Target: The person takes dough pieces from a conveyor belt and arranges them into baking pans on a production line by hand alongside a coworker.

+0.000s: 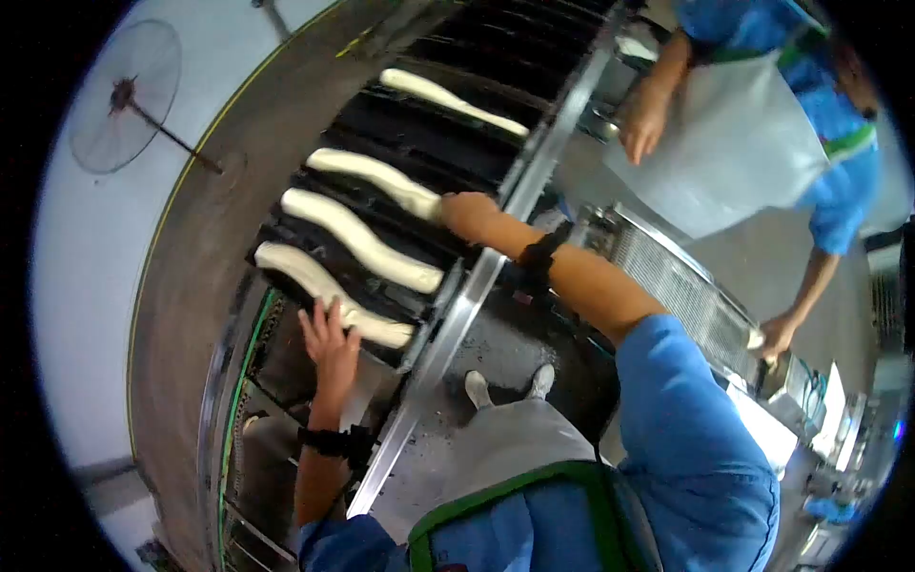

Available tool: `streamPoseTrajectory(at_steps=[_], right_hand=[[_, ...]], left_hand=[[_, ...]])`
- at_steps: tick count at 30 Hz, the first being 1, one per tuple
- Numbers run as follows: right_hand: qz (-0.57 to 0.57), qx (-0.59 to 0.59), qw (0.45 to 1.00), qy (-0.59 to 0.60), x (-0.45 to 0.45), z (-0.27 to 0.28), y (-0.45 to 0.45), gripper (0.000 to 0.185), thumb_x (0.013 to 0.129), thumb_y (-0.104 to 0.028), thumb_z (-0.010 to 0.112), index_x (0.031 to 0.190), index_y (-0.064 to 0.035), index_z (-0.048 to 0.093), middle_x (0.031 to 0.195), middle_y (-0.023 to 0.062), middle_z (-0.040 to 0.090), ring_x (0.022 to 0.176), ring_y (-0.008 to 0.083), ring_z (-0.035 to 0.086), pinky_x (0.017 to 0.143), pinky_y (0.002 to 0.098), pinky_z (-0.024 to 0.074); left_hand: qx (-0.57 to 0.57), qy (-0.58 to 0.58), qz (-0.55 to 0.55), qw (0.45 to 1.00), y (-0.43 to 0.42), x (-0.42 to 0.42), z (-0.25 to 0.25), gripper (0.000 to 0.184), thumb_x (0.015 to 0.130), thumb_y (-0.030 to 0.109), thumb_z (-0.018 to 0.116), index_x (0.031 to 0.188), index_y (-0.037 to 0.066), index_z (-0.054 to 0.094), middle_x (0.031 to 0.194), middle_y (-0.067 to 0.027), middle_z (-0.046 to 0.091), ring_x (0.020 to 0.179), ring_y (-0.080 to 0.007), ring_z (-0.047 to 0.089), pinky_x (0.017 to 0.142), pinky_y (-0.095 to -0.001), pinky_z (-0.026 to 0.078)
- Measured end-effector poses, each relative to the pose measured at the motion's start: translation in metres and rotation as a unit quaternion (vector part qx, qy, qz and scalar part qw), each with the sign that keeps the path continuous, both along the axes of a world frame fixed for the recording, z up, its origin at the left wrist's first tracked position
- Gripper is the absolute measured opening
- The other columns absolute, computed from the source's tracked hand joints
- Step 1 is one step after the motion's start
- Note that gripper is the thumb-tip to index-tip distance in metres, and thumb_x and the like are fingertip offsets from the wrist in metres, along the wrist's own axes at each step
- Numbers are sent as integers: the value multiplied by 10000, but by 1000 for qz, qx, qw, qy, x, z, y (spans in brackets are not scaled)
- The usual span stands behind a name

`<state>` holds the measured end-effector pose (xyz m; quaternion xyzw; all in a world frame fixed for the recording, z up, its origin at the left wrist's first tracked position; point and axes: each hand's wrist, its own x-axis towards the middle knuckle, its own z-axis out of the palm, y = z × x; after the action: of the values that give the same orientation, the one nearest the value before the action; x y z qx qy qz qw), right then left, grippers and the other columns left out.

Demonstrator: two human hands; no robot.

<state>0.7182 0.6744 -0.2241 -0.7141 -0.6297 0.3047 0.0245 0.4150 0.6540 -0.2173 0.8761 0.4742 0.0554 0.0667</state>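
Observation:
Pale rolls of dough lie in the black grooved trays (419, 148) of a metal-edged line. My left hand (331, 353) has its fingers spread, and the fingertips touch the lower side of the nearest dough roll (300, 272). At the right end of another dough roll (367, 170), two places farther up, my right hand (467, 214) is closed, its fingers curled over the dough and partly hidden. Between these two lies a wavy dough roll (348, 234). A thinner dough roll (448, 98) rests higher up, apart from both hands.
A metal rail (477, 286) runs along the trays' near side. To the right, a co-worker in a pale apron (734, 143) stands by a mesh conveyor (667, 272), with one hand (777, 334) at its far end. A fan (124, 95) stands by the wall.

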Motion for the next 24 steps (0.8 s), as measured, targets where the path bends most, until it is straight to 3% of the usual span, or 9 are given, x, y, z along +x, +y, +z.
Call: streamPoseTrajectory(at_steps=[5, 8, 11, 13, 14, 16, 20, 21, 24], right_hand=[[-4, 353, 936, 5, 39, 0, -59, 189, 630, -130, 535, 804, -62, 511, 769, 118, 500, 740, 261, 502, 638, 358, 408], [-45, 299, 953, -22, 106, 24, -148, 292, 644, -213, 562, 887, -76, 478, 836, 91, 473, 833, 243, 469, 667, 349, 384], [-183, 187, 963, 57, 197, -11, -241, 303, 676, -223, 545, 913, -48, 475, 849, 123, 504, 819, 283, 489, 686, 385, 401], [-241, -86, 962, 91, 267, -19, -293, 304, 733, -192, 495, 997, -46, 463, 908, 152, 509, 832, 272, 505, 672, 353, 427], [-108, 51, 993, -15, 247, -30, -341, 301, 732, -185, 509, 992, -38, 471, 914, 147, 524, 819, 255, 521, 670, 339, 435], [-372, 67, 916, 133, 255, -38, -421, 316, 732, -191, 537, 985, -10, 479, 960, 152, 521, 876, 249, 508, 739, 324, 420], [-442, 69, 893, 45, 255, -25, -492, 317, 747, -208, 514, 981, 4, 482, 909, 136, 547, 815, 224, 532, 707, 289, 424], [-564, 119, 777, 252, 260, -22, -514, 338, 751, -232, 513, 959, 33, 488, 871, 156, 553, 776, 227, 537, 651, 291, 422], [-459, 56, 877, 128, 269, -33, -529, 262, 740, -172, 512, 889, 43, 517, 857, 127, 555, 696, 193, 529, 613, 278, 422]], left_hand=[[53, -25, -42, 997, 38, -12, -40, 464, 682, 209, 516, 1101, 54, 390, 1141, -157, 339, 1056, -352, 288, 866, -432, 255], [-75, -156, 11, 985, 63, 28, -45, 453, 730, 244, 502, 1124, 60, 376, 1130, -163, 354, 1049, -332, 305, 864, -409, 264], [-45, 21, -52, 997, 75, 104, -34, 468, 787, 310, 419, 1143, 16, 340, 1175, -187, 311, 1097, -343, 245, 903, -388, 202], [-109, 78, -24, 991, 90, 149, -36, 503, 801, 349, 380, 1150, -9, 321, 1213, -183, 270, 1130, -330, 208, 931, -367, 158], [-130, 54, 21, 990, 63, 149, -16, 508, 803, 353, 375, 1155, -8, 317, 1224, -176, 256, 1133, -322, 205, 936, -364, 148], [-59, 6, 40, 997, 27, 183, 4, 524, 807, 341, 368, 1200, 18, 244, 1252, -160, 209, 1164, -294, 153, 951, -363, 102], [-9, -141, 107, 984, 7, 193, 17, 602, 765, 337, 414, 1209, -3, 190, 1273, -165, 134, 1174, -282, 134, 950, -375, 106], [-20, -190, 127, 973, -12, 197, 42, 625, 751, 348, 430, 1204, -12, 193, 1270, -166, 139, 1169, -288, 145, 947, -378, 114], [-14, -190, 196, 962, -5, 181, 32, 651, 723, 356, 456, 1206, 1, 201, 1260, -169, 160, 1152, -307, 169, 930, -390, 134]])
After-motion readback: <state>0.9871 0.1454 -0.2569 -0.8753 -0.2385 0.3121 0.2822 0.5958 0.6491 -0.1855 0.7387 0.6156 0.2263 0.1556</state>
